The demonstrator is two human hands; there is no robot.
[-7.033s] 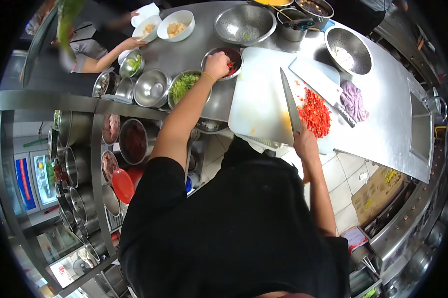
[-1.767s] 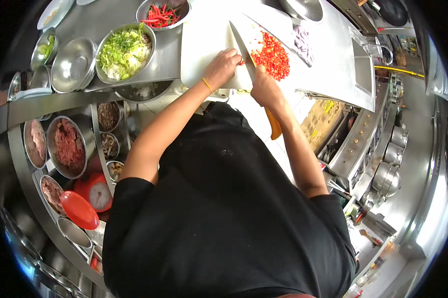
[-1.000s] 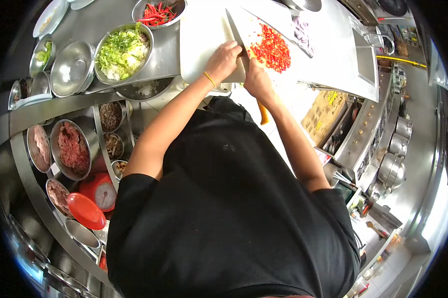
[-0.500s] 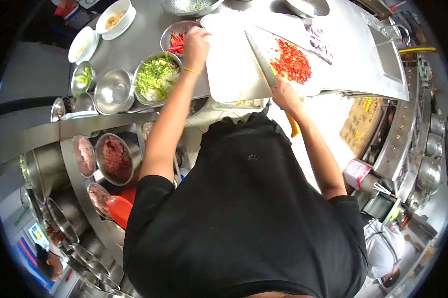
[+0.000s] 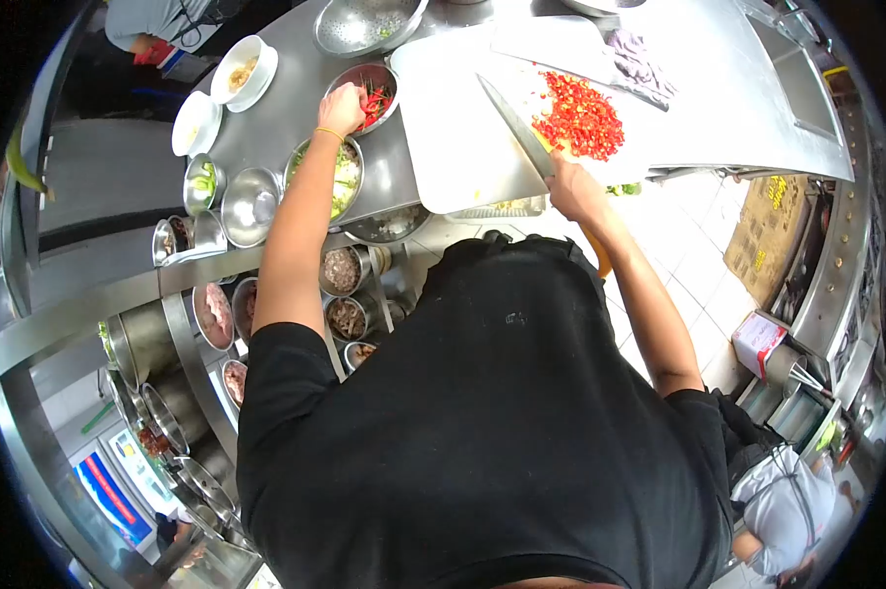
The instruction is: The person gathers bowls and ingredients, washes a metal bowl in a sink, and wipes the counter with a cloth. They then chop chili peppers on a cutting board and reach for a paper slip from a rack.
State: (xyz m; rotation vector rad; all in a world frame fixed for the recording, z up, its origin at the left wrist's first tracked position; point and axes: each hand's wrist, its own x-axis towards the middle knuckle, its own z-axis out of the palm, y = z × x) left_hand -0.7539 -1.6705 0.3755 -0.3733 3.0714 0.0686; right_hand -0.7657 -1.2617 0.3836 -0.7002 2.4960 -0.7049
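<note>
My left hand (image 5: 343,110) is at the near-left rim of a metal bowl (image 5: 392,82), its curled fingers closed at the red chilies (image 5: 375,104) inside; the fingertips are partly hidden. In my right hand (image 5: 575,190) is the handle of a kitchen knife (image 5: 514,120). The knife's long blade lies slanting over a white cutting board (image 5: 447,128), its tip pointing away from me. Right of the blade, a heap of chopped red chilies (image 5: 580,118) covers part of the board.
A bowl of chopped greens (image 5: 348,182) is partly under my left forearm. A colander (image 5: 349,27), an empty metal bowl (image 5: 250,208) and white bowls (image 5: 196,124) stand around it. A folded cloth (image 5: 641,64) lies at the back. Another person (image 5: 782,501) is behind me at right.
My left hand has moved left and toward me, from above the board's edge to the chilies in the bowl. My right hand stays on the knife. The camera view has shifted.
</note>
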